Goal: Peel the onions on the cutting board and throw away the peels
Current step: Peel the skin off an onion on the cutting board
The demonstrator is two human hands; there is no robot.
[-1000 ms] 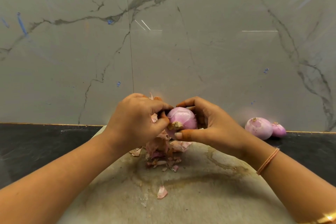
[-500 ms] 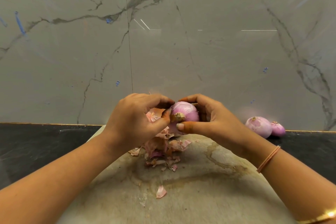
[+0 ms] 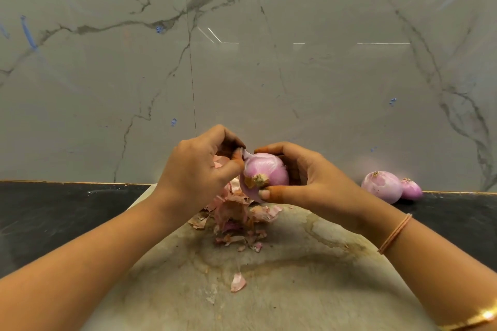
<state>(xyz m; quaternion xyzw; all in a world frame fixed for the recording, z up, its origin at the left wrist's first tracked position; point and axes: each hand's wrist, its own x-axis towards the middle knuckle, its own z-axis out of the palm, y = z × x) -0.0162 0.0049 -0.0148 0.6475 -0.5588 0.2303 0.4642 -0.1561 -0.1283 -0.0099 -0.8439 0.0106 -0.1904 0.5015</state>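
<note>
- Single wide-angle view from the head, looking forward and down
- Very near to the left hand (image 3: 199, 169) and right hand (image 3: 304, 177), above the cutting board (image 3: 309, 290)
- Facing the marble wall (image 3: 322, 75) straight ahead, behind the dark counter (image 3: 53, 209)

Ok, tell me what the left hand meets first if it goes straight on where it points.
The onion, probably: the left hand points right, pinching a peel flap at the onion's top, and the onion sits there, gripped by the right hand. One view leaves depth unsure.

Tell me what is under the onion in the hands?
A pile of peels on the cutting board, below the onion. The left hand covers part of the pile.
</note>
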